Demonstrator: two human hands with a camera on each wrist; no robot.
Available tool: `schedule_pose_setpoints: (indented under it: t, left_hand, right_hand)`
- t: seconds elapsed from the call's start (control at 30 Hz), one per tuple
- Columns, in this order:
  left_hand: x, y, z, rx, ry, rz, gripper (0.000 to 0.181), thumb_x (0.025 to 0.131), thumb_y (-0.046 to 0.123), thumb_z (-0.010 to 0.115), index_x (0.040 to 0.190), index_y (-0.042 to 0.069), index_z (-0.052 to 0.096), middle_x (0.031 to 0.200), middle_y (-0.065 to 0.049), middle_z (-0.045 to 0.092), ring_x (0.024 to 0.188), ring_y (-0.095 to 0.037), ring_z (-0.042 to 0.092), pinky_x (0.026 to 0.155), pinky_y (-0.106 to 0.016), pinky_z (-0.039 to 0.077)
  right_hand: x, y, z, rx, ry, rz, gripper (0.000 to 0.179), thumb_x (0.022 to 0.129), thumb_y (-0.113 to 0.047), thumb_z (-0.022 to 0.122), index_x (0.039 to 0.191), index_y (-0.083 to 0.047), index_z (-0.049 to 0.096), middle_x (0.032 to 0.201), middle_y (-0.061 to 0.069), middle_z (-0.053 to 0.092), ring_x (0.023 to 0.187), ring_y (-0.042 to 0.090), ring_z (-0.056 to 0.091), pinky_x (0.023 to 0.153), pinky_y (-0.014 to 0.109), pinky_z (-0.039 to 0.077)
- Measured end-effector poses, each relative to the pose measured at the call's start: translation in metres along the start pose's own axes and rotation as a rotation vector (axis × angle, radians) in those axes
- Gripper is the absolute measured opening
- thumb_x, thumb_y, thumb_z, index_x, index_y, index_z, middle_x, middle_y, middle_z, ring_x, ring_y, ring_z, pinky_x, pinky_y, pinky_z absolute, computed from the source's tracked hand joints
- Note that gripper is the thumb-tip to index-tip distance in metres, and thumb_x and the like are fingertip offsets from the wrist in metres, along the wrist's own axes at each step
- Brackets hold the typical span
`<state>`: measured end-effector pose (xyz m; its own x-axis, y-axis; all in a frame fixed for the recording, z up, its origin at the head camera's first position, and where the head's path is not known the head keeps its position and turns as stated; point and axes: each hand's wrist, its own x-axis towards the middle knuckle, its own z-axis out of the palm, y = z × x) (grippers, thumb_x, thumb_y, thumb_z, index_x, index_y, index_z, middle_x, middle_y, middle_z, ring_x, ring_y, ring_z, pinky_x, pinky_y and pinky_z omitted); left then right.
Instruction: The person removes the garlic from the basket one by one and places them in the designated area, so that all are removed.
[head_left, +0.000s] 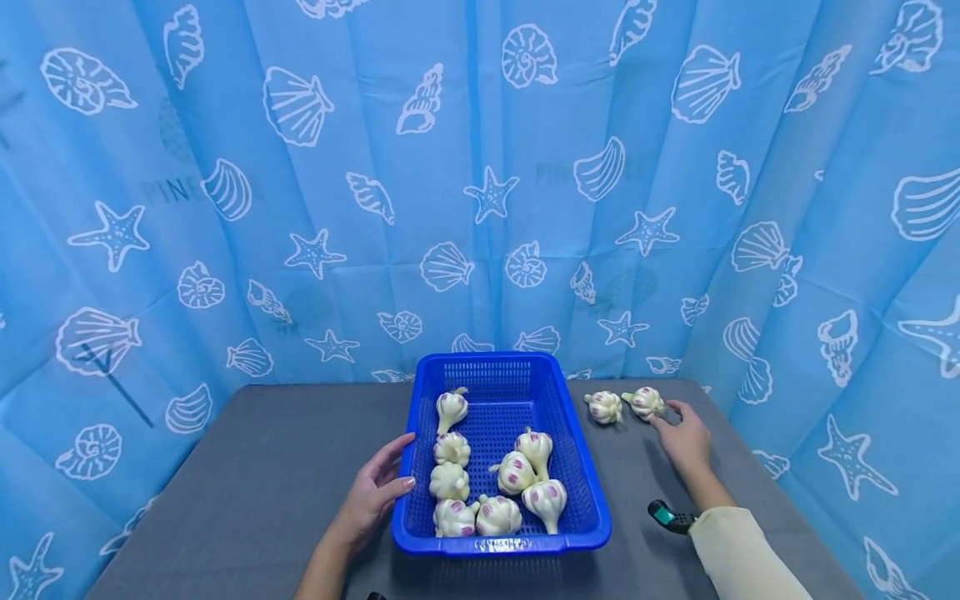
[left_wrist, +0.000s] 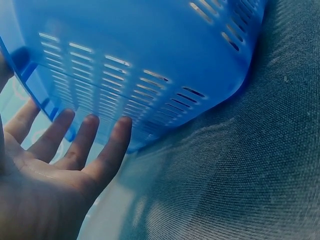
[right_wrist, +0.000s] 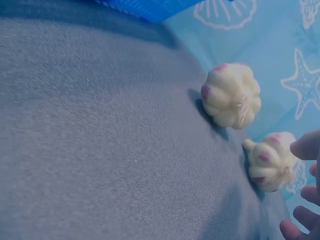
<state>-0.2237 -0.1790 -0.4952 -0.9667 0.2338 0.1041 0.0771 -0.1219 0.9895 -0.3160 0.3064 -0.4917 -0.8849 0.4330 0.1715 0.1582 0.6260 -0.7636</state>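
Observation:
At the left side of a blue plastic basket [head_left: 506,546], my left hand [head_left: 369,493] holds the rim. Its thumb lies over the edge, and its fingers [left_wrist: 87,135] rest along the slotted outer wall in the left wrist view. Several garlic bulbs [head_left: 499,516] lie inside the basket. Right of it, two more garlic bulbs sit on the table, one nearer the basket [head_left: 604,407] and one farther right [head_left: 647,403]. My right hand [head_left: 684,437] reaches to the farther bulb [right_wrist: 270,162], fingers spread beside it; whether a fingertip touches it is unclear.
A grey cloth covers the table [head_left: 300,442]. Blue curtains [head_left: 480,250] with white shell prints hang close behind and on both sides. A dark strap piece with a green patch [head_left: 663,514] sticks out by the right wrist.

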Motion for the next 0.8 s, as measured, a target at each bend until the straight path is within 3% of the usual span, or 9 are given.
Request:
schedule_pose_setpoints:
  t: [0.23,0.43,0.8]
  left_hand:
    - [0.000,0.000,0.000,0.001,0.002,-0.003,0.061,0.092,0.009,0.063,0.148,0.012,0.038,0.151,-0.019,0.032,0.133,-0.040,0.039,0.097,-0.046,0.047]
    - [0.000,0.001,0.000,0.002,0.004,-0.004,0.061,0.093,0.010,0.062,0.148,0.013,0.038,0.152,-0.019,0.032,0.133,-0.041,0.039,0.097,-0.048,0.047]
    - [0.001,-0.002,0.001,0.025,0.003,-0.001,0.061,0.093,0.012,0.062,0.149,0.014,0.037,0.152,-0.018,0.032,0.132,-0.040,0.040,0.096,-0.048,0.047]
  right_hand:
    - [-0.004,-0.006,-0.007,0.032,-0.010,-0.022,0.051,0.094,-0.019,0.060,0.137,0.004,0.046,0.137,0.029,0.046,0.127,0.046,0.041,0.100,0.058,0.037]
    - [-0.005,-0.022,-0.010,0.093,-0.038,-0.091,0.050,0.094,-0.018,0.062,0.135,0.005,0.048,0.135,0.029,0.049,0.124,0.045,0.046,0.098,0.054,0.041]
    - [-0.022,-0.070,-0.015,0.175,-0.196,-0.179,0.056,0.096,-0.024,0.060,0.142,0.001,0.042,0.142,0.026,0.044,0.129,0.041,0.043,0.098,0.054,0.042]
